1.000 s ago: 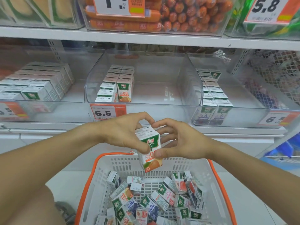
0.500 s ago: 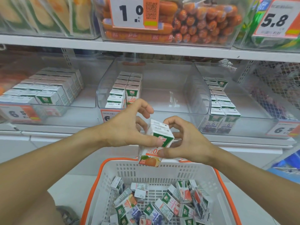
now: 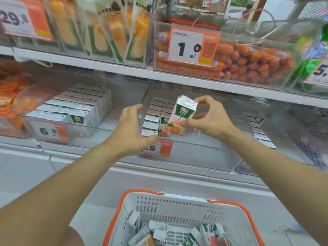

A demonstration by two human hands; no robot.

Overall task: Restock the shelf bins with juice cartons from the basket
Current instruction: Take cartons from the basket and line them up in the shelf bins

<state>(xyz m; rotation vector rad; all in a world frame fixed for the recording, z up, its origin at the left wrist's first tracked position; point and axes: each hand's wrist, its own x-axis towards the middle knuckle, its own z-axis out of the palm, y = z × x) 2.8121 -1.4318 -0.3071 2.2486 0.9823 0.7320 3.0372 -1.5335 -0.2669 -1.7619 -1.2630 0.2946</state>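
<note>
right hand (image 3: pixel 211 119) pinches carton (image 3: pixel 184 114) — left hand (image 3: pixel 132 128) spread

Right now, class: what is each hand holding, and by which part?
The right hand pinches a juice carton, fingers at its top, thumb near its bottom. The left hand holds nothing.

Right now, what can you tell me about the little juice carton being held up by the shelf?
The juice carton is a small box, apparently coated card, with a white folded top, a green band reading 100%, and orange fruit printed on a white lower part. It looks closed and undented. It is held tilted, top leaning right, in front of the middle clear bin, beside the rows of matching cartons. Only the right hand touches it, with the thumb low on the front and the fingers curled behind the top. The left hand is open, apart from it.
</note>
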